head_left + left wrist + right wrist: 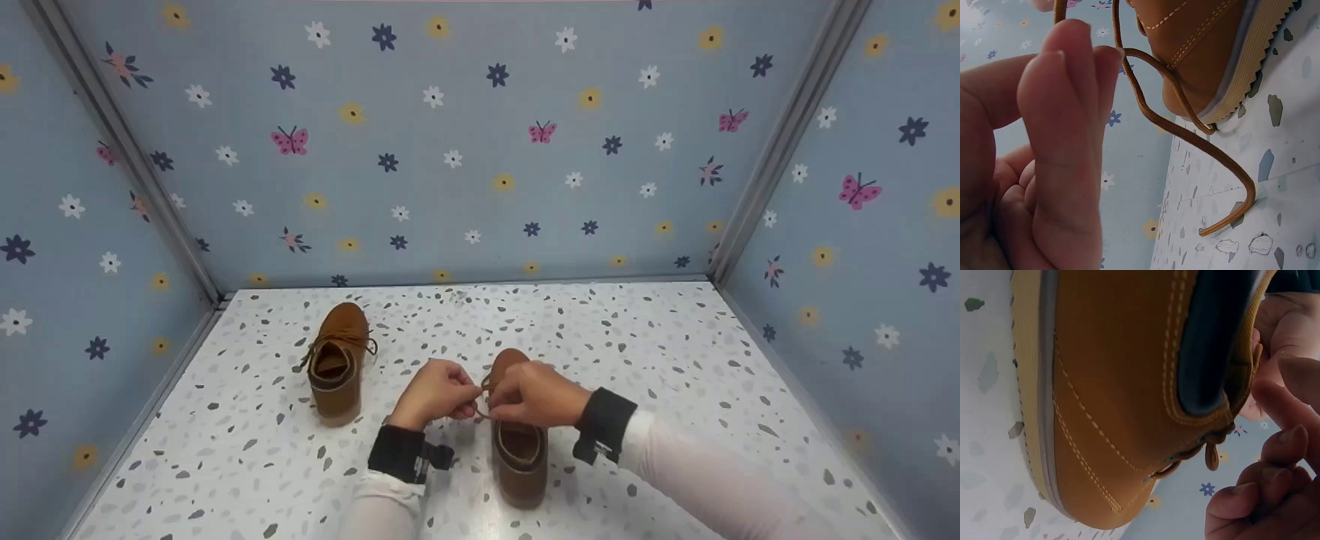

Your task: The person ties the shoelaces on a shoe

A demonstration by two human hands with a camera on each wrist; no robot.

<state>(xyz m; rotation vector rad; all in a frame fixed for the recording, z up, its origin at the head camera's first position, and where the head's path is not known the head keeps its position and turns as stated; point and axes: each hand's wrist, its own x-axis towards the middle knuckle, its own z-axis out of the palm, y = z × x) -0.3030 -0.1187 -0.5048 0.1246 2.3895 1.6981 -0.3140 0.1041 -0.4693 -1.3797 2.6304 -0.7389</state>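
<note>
A brown lace-up shoe [523,480] stands on the speckled surface, toe pointing away, between and under my hands. My left hand [431,394], at the shoe's left side, pinches its brown shoelace [1202,140] between thumb and fingers. One loose end of that lace hangs down beside the sole in the left wrist view. Over the laced front, my right hand [541,394] has its fingers curled and pinches the lace, which runs across from the left hand. In the right wrist view, a small lace loop [1212,457] hangs at the shoe's tongue.
The matching brown shoe [337,401] stands to the left, its laces loose at the sides. Blue flower-patterned panels [465,150] enclose the white speckled surface [622,345] at the back and both sides.
</note>
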